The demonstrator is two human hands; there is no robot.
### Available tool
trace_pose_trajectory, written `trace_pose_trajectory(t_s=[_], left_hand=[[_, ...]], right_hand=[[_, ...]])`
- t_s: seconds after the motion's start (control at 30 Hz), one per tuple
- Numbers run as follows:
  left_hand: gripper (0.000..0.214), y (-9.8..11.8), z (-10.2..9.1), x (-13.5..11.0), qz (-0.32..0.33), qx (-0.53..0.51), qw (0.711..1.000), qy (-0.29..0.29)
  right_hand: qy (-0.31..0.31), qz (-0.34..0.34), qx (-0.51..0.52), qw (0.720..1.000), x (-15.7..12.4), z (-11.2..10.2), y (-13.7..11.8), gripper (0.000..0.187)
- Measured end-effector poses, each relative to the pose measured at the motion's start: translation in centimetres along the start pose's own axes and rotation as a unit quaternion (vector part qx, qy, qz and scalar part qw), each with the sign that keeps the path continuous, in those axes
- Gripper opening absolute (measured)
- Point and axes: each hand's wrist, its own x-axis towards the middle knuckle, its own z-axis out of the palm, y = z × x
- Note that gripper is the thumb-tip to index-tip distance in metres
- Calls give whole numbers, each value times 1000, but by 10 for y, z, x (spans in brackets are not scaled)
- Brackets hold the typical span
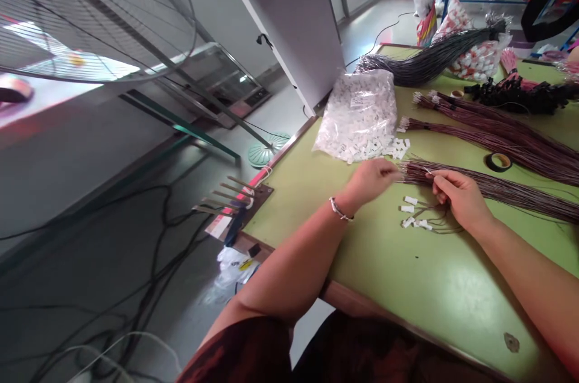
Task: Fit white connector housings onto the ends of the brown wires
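Observation:
My left hand (371, 180) is closed in a pinch at the tip end of a bundle of brown wires (497, 188) that lies across the green table (407, 286); what it pinches is too small to name. My right hand (456, 196) is closed on a thin wire drawn from that bundle. Just below both hands lie a few wires fitted with small white connectors (414, 214). A clear bag of white connectors (359, 114) sits beyond my left hand, with loose connectors spilled at its edge.
More brown wire bundles (497, 129) and a roll of tape (499, 161) lie to the right. A dark wire bundle (434, 57), black parts (520, 96) and another bag stand at the back. A large fan (90, 15) and floor cables (136, 262) are left of the table.

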Motion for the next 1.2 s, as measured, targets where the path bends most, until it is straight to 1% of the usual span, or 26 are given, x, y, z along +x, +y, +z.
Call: trace_pose_trajectory(t_s=[0.03,0.07,0.1,0.17,0.23,0.3,0.37,0.43,0.5,0.53,0.57,0.6,0.67,0.73,0.8,0.87,1.07,1.2], left_hand=[[18,-6,-3,3,-19,49,996,71],[21,-12,-4,7,-35,95,988,114],[22,-18,-4,10,-46,134,982,127],[21,-27,-2,16,-53,191,974,110],[19,-33,2,20,-54,219,969,99],[20,-35,4,22,-52,222,968,107],[20,-32,4,20,-40,206,971,118],[19,-25,1,15,-31,165,977,133],[16,-14,1,7,-50,66,987,137],[14,-9,2,3,-72,-14,991,116],[13,-3,4,-1,-97,-108,986,80],[13,2,7,-4,-120,-191,973,40],[14,9,15,-8,-158,-323,933,-26],[15,13,21,-9,-180,-398,898,-53],[17,14,24,-8,-186,-433,880,-55],[18,13,24,-8,-180,-438,879,-56],[21,13,21,-10,-150,-406,899,-69],[22,16,20,-9,-144,-371,915,-70]], right_hand=[[2,1,-6,1000,0,0,1,27],[6,2,-17,1000,0,1,1,26],[9,3,-30,1000,0,2,1,24],[11,4,-60,998,-2,4,-1,22],[7,6,-92,996,-4,6,-4,21],[6,6,-119,993,-6,8,-7,20],[15,-3,-137,990,-7,9,-8,18],[28,-21,-151,988,-8,10,-9,16],[36,-40,-168,984,-8,10,-8,14],[39,-52,-177,982,-8,10,-8,13],[42,-65,-187,979,-9,10,-8,13],[46,-82,-198,976,-9,11,-7,12],[53,-122,-227,965,-11,11,-8,11],[59,-158,-258,951,-13,11,-9,11],[65,-179,-281,941,-14,11,-9,12],[68,-188,-293,935,-14,11,-10,12],[48,-190,-301,933,-14,13,-9,11],[46,-184,-302,934,-14,14,-8,11]])
